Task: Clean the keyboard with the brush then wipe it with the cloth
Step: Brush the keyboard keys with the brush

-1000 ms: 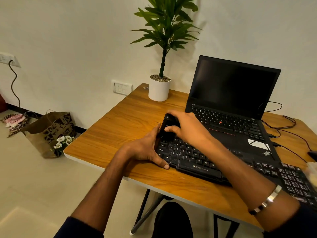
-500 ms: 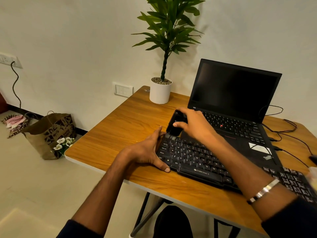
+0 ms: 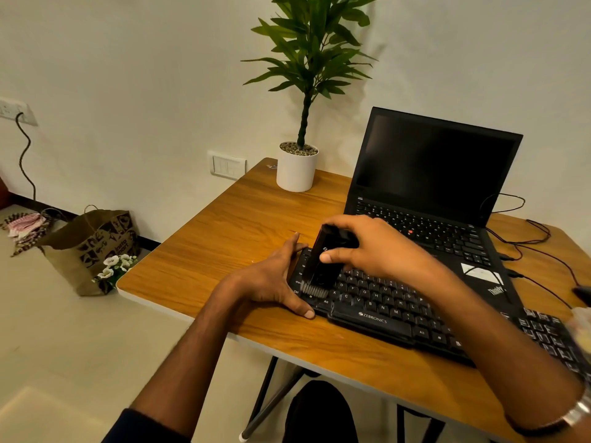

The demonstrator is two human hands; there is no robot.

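**Operator:** State the grip and its purpose.

**Inspector:** The right hand (image 3: 374,247) holds the black brush (image 3: 323,260) with thumb and fingers curled round its upper body. The brush stands steeply, bristles down, so only the bristle tips meet the keys. The bristles sit on the left end of the Zebronics keyboard (image 3: 377,302), directly below those fingers.

**Operator:** And the other hand?

**Inspector:** The left hand (image 3: 271,282) rests against the keyboard's left edge, fingers straight, thumb on the front corner. It grasps nothing. Judged function: it braces the keyboard so brush strokes do not slide it across the bench (image 3: 224,244).

**Operator:** Position of the keyboard?

**Inspector:** It lies on the bench at an angle, just in front of the open ThinkPad laptop (image 3: 431,187), which is beyond the right-hand fingers. A white plant pot (image 3: 296,169) stands well beyond the left-hand fingers.

**Operator:** Task status?

**Inspector:** Brushing stage, apparently at the left end. No cloth can be identified in view.
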